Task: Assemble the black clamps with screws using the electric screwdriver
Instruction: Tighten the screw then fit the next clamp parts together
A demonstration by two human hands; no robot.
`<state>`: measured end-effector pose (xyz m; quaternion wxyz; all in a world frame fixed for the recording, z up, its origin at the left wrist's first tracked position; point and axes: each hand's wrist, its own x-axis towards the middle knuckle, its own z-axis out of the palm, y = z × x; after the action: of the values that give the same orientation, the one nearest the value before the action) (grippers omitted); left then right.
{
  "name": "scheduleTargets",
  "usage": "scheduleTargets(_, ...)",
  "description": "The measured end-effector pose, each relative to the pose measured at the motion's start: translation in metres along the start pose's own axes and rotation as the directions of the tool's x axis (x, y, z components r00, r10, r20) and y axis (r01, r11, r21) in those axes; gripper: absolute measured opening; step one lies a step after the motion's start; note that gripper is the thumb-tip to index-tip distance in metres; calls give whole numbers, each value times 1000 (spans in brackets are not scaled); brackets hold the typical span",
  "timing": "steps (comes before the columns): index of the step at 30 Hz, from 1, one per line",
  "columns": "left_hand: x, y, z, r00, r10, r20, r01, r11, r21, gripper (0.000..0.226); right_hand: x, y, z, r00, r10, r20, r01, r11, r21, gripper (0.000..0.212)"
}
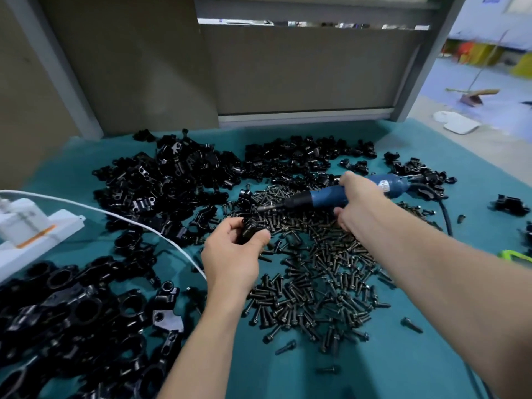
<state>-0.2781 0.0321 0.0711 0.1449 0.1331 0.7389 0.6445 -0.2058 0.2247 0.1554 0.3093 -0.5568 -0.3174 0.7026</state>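
Black clamp (250, 228) was held in the left grip (230, 254), fingers curled round it, at the left edge of the screw pile (331, 277) on the teal counter (273, 381). Right grip (357, 203) was wrapped round the blue electric screwdriver (322, 197), with the bit pointing left and its tip near the clamp; contact unclear. Loose clamp heaps (172, 180) lay behind and to the left.

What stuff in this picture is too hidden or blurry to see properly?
Head view:
- Black clamp: mostly covered by fingers of the left hand; any screw in it is hidden.
- Electric screwdriver: middle covered by the right hand; label too blurred to read.
- Green object: cut off by the right edge.
- White power strip: cut off by the left edge.
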Motion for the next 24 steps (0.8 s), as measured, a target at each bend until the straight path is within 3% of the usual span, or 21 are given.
scheduleTargets(1,0,0,0,1000,-11,-5,11,1000,-24,23,4,1,-4,998,-55,-31,56,998,32,40)
scheduleTargets(3,0,0,-1,999,-34,-19,32,996,-83,26,9,-3,-15,982,-187,-23,185,981,-63,54)
scheduleTargets(6,-1,2,0,995,-91,-29,83,975,-204,35,10,-25,-27,929,-301,217,325,942,-85,29)
scheduleTargets(9,-1,4,1,993,-110,-36,96,954,-283,24,5,-63,-28,855,-344,387,371,929,7,14)
scheduleTargets(11,0,5,-1,993,-110,-44,92,949,-300,20,5,-75,-28,845,-311,434,229,945,232,15)
scheduleTargets(13,0,3,0,993,-109,-53,88,952,-294,18,4,-73,-31,835,-264,484,-8,872,489,19)
scheduleTargets(14,0,2,-1,993,-108,-57,87,953,-290,17,5,-68,-31,832,-231,504,-92,839,536,22)
scheduleTargets(19,1,3,0,994,-91,-60,71,959,-274,17,18,-32,-30,891,-13,454,-158,928,338,30)
scheduleTargets(21,1,4,2,995,-84,-51,69,964,-258,17,19,-21,-31,856,23,517,-213,926,311,36)
scheduleTargets(24,-1,4,5,997,-79,-12,74,969,-237,17,23,-8,-36,808,4,590,-276,886,373,65)
